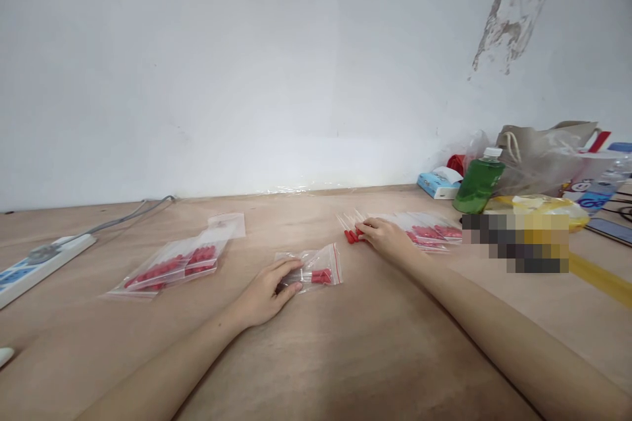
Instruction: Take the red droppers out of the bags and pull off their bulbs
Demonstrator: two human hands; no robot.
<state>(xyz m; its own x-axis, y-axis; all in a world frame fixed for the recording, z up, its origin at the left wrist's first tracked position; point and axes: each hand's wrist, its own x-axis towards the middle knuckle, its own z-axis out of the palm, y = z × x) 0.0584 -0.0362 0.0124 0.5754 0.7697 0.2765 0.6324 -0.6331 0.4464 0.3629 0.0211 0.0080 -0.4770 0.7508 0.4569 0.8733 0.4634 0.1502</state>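
Observation:
My left hand is closed round the left end of a clear zip bag on the table. Inside the bag lie thin pale sticks with red ends, the ends pointing right. Farther back, my right hand has its fingertips closed on loose red-ended sticks; how many it grips is hidden. Just right of that hand lie filled zip bags, partly covered by the wrist. To the left of my left hand, more filled bags overlap one another.
A power strip with a grey cable sits at the left. On the right stand a green bottle, a tissue pack, a beige bag and a yellow plastic bag. A phone lies at the right edge. Behind the table rises a wall.

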